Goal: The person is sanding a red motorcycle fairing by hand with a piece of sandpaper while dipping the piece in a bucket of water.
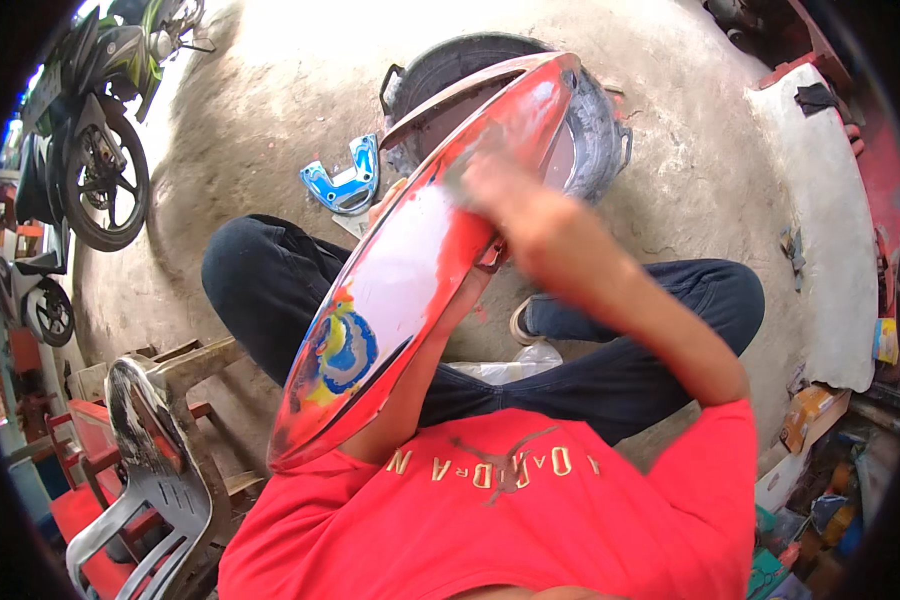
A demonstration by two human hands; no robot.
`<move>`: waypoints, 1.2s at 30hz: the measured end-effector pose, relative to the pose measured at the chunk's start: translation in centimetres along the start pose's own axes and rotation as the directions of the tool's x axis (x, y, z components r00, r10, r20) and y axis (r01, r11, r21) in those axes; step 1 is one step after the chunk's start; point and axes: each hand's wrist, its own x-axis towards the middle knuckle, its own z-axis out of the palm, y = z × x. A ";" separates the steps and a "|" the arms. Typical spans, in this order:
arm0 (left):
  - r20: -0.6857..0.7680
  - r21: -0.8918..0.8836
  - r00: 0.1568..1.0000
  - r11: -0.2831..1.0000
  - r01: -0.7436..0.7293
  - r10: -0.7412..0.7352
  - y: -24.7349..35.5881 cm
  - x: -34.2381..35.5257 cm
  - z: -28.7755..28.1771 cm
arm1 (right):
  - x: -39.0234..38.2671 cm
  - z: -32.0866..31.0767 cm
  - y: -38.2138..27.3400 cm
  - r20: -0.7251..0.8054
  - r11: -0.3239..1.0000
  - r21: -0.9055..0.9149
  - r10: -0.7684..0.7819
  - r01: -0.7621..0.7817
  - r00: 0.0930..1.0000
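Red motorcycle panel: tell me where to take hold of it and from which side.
Grip the red panel by its lower pointed end near the chest, coming from the person's left. The piece is long, narrow and tilted, its upper end lies over the black tub, and the blurred right hand covers the upper face.

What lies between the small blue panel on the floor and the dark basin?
In the head view, only a narrow strip of bare concrete floor separates the blue panel from the dark basin; the basin's side handle juts toward it.

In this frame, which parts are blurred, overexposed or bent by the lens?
Head view: the right hand on the red panel is motion-blurred; the sunlit concrete floor at the top is washed out; the fisheye bends the motorcycle and edges, with dark corners.
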 end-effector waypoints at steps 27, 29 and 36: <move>-0.029 -0.178 0.998 0.983 0.047 -0.053 -1.4 0.5 0.8 | 1.1 -0.6 4.8 0.049 0.994 -0.086 0.071 -0.066 0.996; -0.194 -0.125 0.979 0.992 0.035 -0.059 -1.5 0.5 1.0 | 1.4 -0.5 4.2 0.046 0.990 -0.085 0.120 -0.116 0.992; 0.068 -0.084 0.996 0.994 0.067 -0.061 -1.5 0.8 -0.8 | 1.8 -1.1 3.2 0.024 0.999 -0.020 -0.030 0.030 0.999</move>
